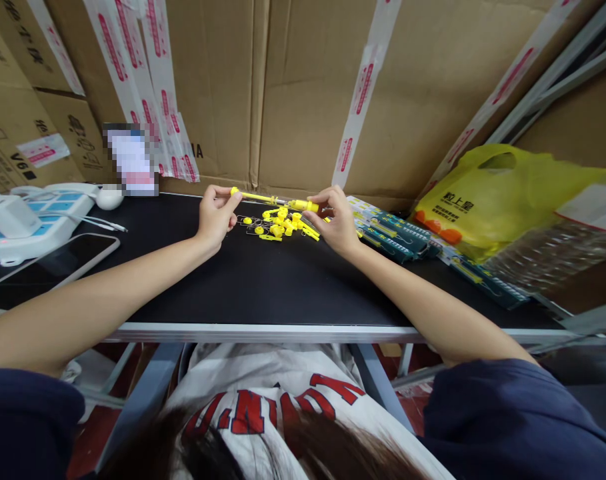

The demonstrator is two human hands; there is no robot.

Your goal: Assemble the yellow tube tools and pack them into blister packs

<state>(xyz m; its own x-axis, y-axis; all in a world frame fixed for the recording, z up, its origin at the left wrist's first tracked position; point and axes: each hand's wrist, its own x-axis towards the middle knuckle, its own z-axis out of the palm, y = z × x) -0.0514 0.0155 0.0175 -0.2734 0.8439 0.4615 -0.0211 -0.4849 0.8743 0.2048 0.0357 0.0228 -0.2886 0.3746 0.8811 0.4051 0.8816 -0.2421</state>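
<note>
- Through the head camera, I see the left hand [215, 217] near the far edge of the worktop [263, 287]; its fingers are pinching the left end of a thin yellow rod [255, 196].
- The right hand [339, 219] is on the other side, also toward the far edge, and its fingers are pinching a thicker yellow piece [303, 205].
- The rod and this piece lie in one line between the two hands, with a short metal part [281, 201] between them; I cannot tell if they are joined.
- Just below this line in my view, a pile of small yellow parts [280, 225] with thin wires is on the worktop, well apart from its near edge.
- Beyond the right hand, I see flat printed packages [393, 230] in the far right part of the worktop, and a yellow bag [493, 193] near its right edge.
- Toward the left edge, a dark-screened device [53, 263] lies flat beside a white power strip [57, 220].
</note>
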